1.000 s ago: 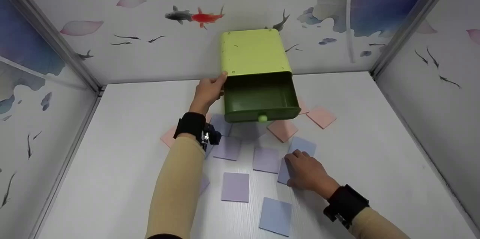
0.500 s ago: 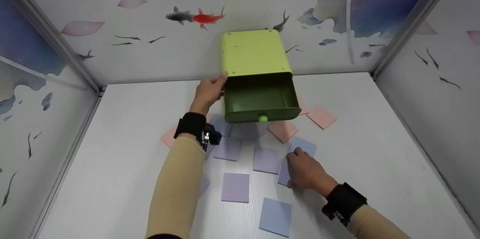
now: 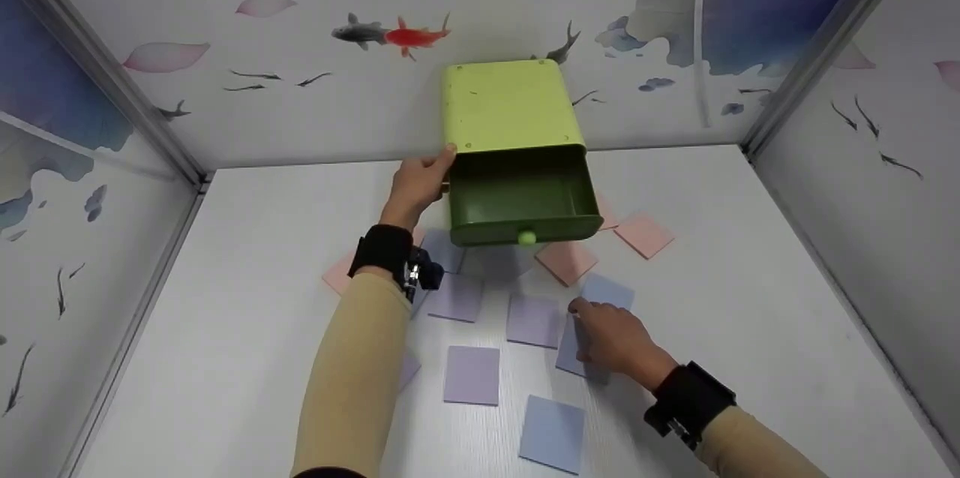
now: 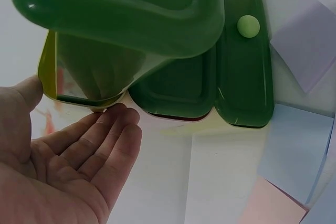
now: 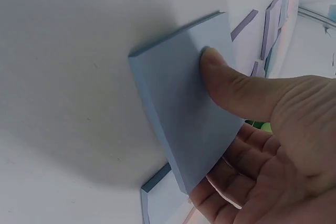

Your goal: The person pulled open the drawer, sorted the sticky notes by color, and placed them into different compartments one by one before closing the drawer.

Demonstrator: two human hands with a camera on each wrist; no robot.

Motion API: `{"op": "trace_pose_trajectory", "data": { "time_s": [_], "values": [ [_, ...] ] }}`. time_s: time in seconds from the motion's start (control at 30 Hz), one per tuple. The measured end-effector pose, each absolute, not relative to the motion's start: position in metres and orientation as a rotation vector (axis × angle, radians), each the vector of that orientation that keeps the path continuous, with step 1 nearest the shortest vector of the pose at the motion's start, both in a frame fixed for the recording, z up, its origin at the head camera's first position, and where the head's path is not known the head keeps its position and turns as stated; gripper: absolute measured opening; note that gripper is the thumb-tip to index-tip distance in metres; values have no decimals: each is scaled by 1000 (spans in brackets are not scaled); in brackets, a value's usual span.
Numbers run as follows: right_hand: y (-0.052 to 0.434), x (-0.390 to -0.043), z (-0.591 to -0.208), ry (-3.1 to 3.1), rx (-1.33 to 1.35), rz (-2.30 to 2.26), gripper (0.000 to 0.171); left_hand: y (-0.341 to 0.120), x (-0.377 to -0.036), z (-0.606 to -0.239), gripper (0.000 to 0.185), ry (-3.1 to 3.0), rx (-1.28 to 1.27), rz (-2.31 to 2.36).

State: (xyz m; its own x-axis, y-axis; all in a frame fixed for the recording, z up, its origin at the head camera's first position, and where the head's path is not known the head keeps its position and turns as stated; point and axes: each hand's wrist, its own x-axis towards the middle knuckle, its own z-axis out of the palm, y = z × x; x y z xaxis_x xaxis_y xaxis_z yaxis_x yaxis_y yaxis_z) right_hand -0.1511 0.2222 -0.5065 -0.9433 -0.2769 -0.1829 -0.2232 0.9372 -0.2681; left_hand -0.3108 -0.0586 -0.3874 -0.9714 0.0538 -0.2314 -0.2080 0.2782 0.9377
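My left hand (image 3: 418,181) grips the front left corner of a light green drawer cabinet (image 3: 510,106) at the back of the table. In the left wrist view, its thumb lies at one side of the casing, its fingers (image 4: 118,145) at the other. The top dark green drawer (image 3: 487,232) is pulled out, with a bare floor. Two lower drawers (image 4: 244,77) are closed. My right hand (image 3: 619,339) pinches a blue sticky note pad (image 5: 178,77) on the right. Its thumb presses on the pad's face, and its fingers lie behind the tilted pad.
Another blue pad (image 3: 609,290) lies just beyond the right hand, and one more blue pad (image 3: 551,433) lies nearer. Purple pads (image 3: 471,375) spread over the middle of the white table. Pink pads (image 3: 643,235) lie around the cabinet's front. Printed walls enclose the table.
My right fingers have shifted slightly on the blue pad, and its near right corner now shows under the hand. The left hand and the cabinet stay put.
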Motion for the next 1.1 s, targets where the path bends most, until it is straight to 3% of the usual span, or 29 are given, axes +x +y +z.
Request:
{"op": "trace_pose_trajectory", "data": {
  "time_s": [0.23, 0.4, 0.7, 1.1],
  "values": [
    [223, -154, -504, 2923, -324, -521, 25, -58, -311, -387, 56, 2333, -146, 1764],
    [223, -156, -501, 2965, -351, -588, 14, -58, -311, -387, 59, 2348, -150, 1738],
    [226, -161, -487, 2940, -393, -611, 10, -58, -309, -387, 45, 2358, -139, 1764],
    [227, -168, -450, 2938, -673, -584, 15, -58, -308, -384, 56, 2334, -152, 1725]
  ]
}}
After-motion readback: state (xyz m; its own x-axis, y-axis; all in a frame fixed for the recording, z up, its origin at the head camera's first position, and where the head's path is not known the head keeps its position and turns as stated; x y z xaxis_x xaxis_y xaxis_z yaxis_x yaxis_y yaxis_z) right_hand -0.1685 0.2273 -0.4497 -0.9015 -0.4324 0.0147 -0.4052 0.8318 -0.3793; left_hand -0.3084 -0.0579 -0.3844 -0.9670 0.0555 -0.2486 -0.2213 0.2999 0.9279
